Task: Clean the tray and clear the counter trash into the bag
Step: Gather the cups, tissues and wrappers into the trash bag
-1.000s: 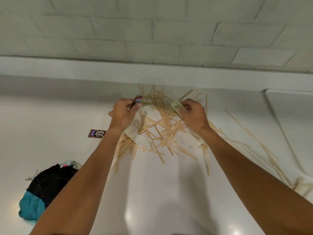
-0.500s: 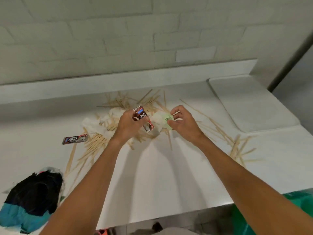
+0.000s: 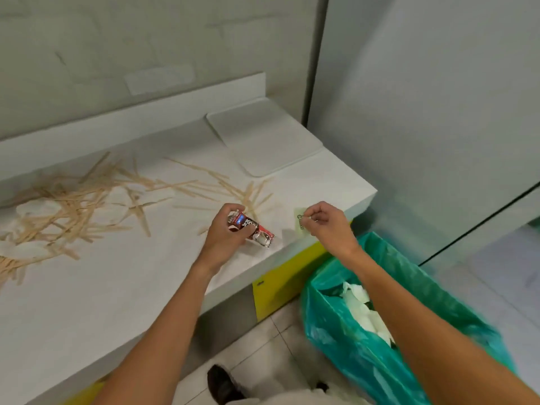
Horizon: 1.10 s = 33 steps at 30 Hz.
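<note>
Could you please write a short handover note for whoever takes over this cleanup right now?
Left hand grips a red sachet; right hand pinches a pale green packet in its fingers. Both are by the right edge of the counter, not yet over the bag.
Bag: open on the floor to the right, white paper already in it.
Tray: at the counter's back right corner, looks bare; cleaned or not, cannot tell.
Left to do: drop both pieces in the bag, then gather the sticks and tissues lying on the counter.
</note>
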Available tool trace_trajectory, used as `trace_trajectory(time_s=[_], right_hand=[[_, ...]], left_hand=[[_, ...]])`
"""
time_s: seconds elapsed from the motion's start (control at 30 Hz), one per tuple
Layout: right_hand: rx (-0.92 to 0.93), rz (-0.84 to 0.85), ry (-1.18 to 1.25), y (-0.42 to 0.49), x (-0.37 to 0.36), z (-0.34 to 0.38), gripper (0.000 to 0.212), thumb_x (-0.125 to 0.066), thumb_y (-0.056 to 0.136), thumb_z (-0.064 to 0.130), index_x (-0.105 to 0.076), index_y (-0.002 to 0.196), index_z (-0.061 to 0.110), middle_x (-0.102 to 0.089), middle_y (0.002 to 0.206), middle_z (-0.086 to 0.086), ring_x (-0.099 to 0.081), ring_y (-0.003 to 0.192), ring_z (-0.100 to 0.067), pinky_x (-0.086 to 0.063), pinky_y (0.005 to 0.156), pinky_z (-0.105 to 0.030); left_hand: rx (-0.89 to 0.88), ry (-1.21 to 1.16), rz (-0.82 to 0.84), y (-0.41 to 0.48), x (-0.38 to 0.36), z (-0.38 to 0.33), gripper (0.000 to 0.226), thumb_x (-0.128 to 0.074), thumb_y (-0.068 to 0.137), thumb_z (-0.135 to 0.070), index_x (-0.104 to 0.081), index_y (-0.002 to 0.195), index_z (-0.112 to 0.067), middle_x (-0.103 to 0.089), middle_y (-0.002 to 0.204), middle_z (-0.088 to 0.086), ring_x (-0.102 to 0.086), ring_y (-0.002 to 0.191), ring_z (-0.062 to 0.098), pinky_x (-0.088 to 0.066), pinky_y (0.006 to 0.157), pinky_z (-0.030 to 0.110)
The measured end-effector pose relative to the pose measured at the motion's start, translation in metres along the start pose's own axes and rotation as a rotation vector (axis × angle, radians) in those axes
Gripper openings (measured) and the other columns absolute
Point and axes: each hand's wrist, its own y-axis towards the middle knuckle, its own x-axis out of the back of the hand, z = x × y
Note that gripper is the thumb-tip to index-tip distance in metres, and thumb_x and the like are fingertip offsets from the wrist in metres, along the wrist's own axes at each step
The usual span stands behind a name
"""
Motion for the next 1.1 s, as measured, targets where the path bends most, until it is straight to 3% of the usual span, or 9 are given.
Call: trace_trajectory(time_s=[0.1,0.23,0.4,0.53,0.67,0.8,0.9,1.03,1.1], right_hand=[[-0.070,-0.098,-0.014,-0.030,0.059,-0.038,0.012,-0.072,0.085,0.016,-0.061,0.087,0.021,-0.063,0.084,-0.003,-0.059,0.076,-0.017,-0.052,0.074,-0.035],[-0.149,-0.191,-0.068,-0.073,0.123,-0.080,0.013,-0.070,0.087,0.012,-0.061,0.082,0.021,-0.068,0.086,-0.006,-0.065,0.082,-0.024,-0.055,0.077,-0.042],[-0.347,-0.330,-0.169,-0.114,0.182,-0.133,0.007,-0.067,0.088,0.010,-0.064,0.088,0.016,-0.068,0.102,-0.002,-0.063,0.098,-0.018,-0.049,0.084,-0.030],[-0.526,-0.339,-0.273,-0.143,0.218,-0.166,0.008,-0.062,0.088,0.008,-0.065,0.094,0.013,-0.063,0.105,-0.001,-0.057,0.105,-0.018,-0.036,0.086,-0.023],[-0.488,-0.296,-0.245,-0.151,0.230,-0.165,0.006,-0.065,0.087,0.009,-0.066,0.090,0.014,-0.067,0.099,-0.001,-0.061,0.098,-0.017,-0.044,0.088,-0.029],[-0.421,-0.243,-0.231,-0.143,0.232,-0.159,0.006,-0.067,0.087,0.010,-0.067,0.088,0.016,-0.069,0.094,-0.004,-0.066,0.091,-0.019,-0.051,0.084,-0.031],[-0.358,-0.173,-0.215,-0.130,0.224,-0.147,0.010,-0.066,0.089,0.010,-0.065,0.086,0.019,-0.069,0.091,-0.005,-0.067,0.085,-0.020,-0.048,0.071,-0.024],[-0.266,-0.103,-0.205,-0.105,0.202,-0.126,0.008,-0.064,0.091,0.011,-0.065,0.088,0.017,-0.069,0.092,-0.008,-0.068,0.077,-0.018,-0.045,0.064,-0.019],[-0.219,-0.053,-0.192,-0.087,0.181,-0.112,0.005,-0.064,0.092,0.013,-0.065,0.090,0.017,-0.070,0.092,-0.008,-0.070,0.080,-0.020,-0.044,0.062,-0.018]], left_hand=[[-0.006,0.032,0.090,-0.013,-0.064,0.002,0.040,-0.072,0.085,-0.012,-0.054,0.115,-0.032,-0.056,0.106,0.013,-0.063,0.087,0.023,-0.059,0.082,0.040],[-0.016,0.110,0.180,-0.026,-0.142,0.005,0.025,-0.072,0.086,-0.008,-0.059,0.103,-0.020,-0.058,0.101,0.003,-0.066,0.091,0.025,-0.060,0.077,0.044],[-0.043,0.207,0.209,-0.037,-0.218,0.005,0.016,-0.073,0.083,-0.013,-0.059,0.091,-0.014,-0.061,0.088,-0.001,-0.059,0.077,0.012,-0.052,0.067,0.022],[-0.023,0.183,0.224,-0.042,-0.267,0.002,0.011,-0.072,0.084,-0.012,-0.061,0.085,-0.009,-0.068,0.090,0.007,-0.064,0.085,0.018,-0.054,0.070,0.030],[0.010,0.159,0.190,-0.038,-0.300,0.012,0.010,-0.071,0.084,-0.013,-0.062,0.083,-0.009,-0.068,0.087,0.008,-0.064,0.080,0.019,-0.048,0.061,0.021],[0.103,0.384,0.382,-0.028,-0.306,0.044,0.019,-0.074,0.083,-0.026,-0.065,0.097,-0.016,-0.067,0.105,-0.001,-0.061,0.099,0.014,-0.047,0.081,0.025],[0.101,0.438,0.375,-0.027,-0.292,0.054,0.020,-0.072,0.086,-0.027,-0.065,0.102,-0.019,-0.064,0.111,-0.003,-0.057,0.106,0.011,-0.044,0.089,0.025],[0.050,0.388,0.344,-0.028,-0.262,0.046,0.017,-0.071,0.087,-0.020,-0.067,0.103,-0.014,-0.067,0.107,-0.001,-0.060,0.102,0.013,-0.048,0.090,0.025],[0.026,0.335,0.322,-0.027,-0.237,0.038,0.014,-0.070,0.088,-0.017,-0.067,0.101,-0.013,-0.068,0.102,0.001,-0.062,0.096,0.013,-0.047,0.080,0.014]])
